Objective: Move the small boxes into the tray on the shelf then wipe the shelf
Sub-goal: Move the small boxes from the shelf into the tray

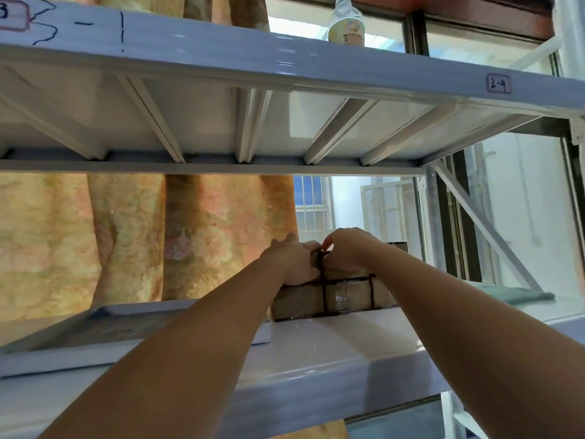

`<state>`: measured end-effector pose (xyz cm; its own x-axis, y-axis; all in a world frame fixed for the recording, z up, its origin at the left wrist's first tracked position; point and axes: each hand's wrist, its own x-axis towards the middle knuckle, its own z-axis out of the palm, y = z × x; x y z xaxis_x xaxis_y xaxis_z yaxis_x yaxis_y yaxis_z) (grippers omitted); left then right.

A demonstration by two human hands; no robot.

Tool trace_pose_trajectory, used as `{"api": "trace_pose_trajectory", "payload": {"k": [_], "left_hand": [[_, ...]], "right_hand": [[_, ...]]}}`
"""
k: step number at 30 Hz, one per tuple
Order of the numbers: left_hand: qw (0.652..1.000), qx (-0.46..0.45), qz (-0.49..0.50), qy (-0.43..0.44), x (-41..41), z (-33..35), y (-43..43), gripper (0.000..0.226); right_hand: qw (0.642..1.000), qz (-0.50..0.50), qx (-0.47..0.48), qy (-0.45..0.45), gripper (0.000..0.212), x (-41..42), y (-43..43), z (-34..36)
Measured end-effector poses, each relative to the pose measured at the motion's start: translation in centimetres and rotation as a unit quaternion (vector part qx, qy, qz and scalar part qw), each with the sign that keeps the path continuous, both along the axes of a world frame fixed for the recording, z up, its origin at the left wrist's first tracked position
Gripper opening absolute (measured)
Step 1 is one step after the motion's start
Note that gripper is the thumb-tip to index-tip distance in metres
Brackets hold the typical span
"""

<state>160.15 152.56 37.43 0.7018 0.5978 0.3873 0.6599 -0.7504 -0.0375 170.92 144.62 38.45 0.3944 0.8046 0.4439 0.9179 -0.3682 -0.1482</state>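
Observation:
Small brown cardboard boxes [335, 297], taped and lined with dark bands, sit stacked on the white shelf [332, 346] just right of a flat grey tray [104, 331]. My left hand [291, 264] grips the upper box from the left side. My right hand [346, 251] closes over the same upper box from the right. Most of the upper box is hidden by my fingers. Another brown box [397, 247] shows behind my right forearm.
A green cloth [516, 294] lies on the shelf at the right. The upper shelf [285, 68] hangs low overhead with a plastic bottle [345, 22] on it. A patterned curtain [126, 239] and a window stand behind the rack.

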Motion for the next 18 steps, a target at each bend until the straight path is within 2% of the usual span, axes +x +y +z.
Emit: {"api": "trace_pose_trajectory", "payload": {"k": [5,11,15,18], "left_hand": [[0.997,0.013,-0.012,-0.069,0.3,-1.3,0.4,0.049],[0.99,0.049,-0.002,-0.132,-0.1,-2.0,-0.2,0.051],[0.985,0.043,-0.007,-0.168,-0.5,-1.6,-0.5,0.037],[0.979,0.028,-0.002,-0.204,-1.0,-1.2,-0.6,0.041]], "right_hand": [[1.0,-0.011,0.026,-0.004,0.046,-0.5,0.0,-1.0],[0.997,-0.031,0.064,0.025,0.047,-0.6,0.3,-1.5],[0.993,-0.051,0.091,0.058,0.054,-0.3,0.9,-1.3],[0.992,-0.063,0.088,0.061,0.059,-0.3,1.1,-1.1]]}}
